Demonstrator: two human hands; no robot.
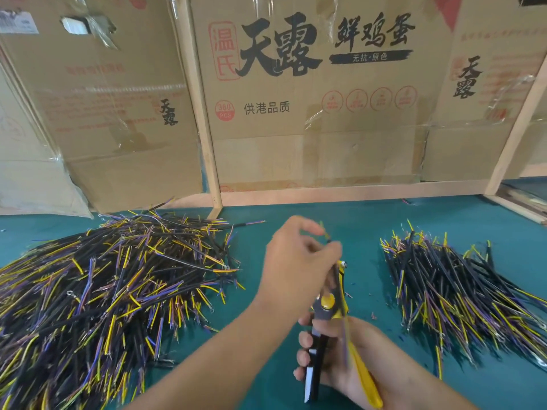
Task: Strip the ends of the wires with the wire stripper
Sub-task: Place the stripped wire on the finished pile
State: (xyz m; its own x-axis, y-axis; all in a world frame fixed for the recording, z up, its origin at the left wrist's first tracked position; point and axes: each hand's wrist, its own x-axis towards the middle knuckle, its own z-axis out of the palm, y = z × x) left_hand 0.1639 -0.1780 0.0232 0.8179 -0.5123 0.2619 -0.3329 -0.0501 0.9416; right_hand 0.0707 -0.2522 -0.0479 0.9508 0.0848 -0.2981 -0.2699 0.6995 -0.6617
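My right hand (334,359) grips the yellow and black handles of a wire stripper (331,303), jaws pointing up and away. My left hand (293,261) reaches across above it and pinches a short black wire (325,233) with yellow ends, held at the stripper's jaws. The wire is blurred. A big heap of black, yellow and purple wires (112,291) lies to the left on the green table (340,229). A smaller heap of the same wires (453,288) lies to the right.
Cardboard egg boxes (310,99) stand behind a wooden frame (204,128) along the table's back edge. Small bits of stripped insulation (373,315) lie on the green surface between the hands and the right heap.
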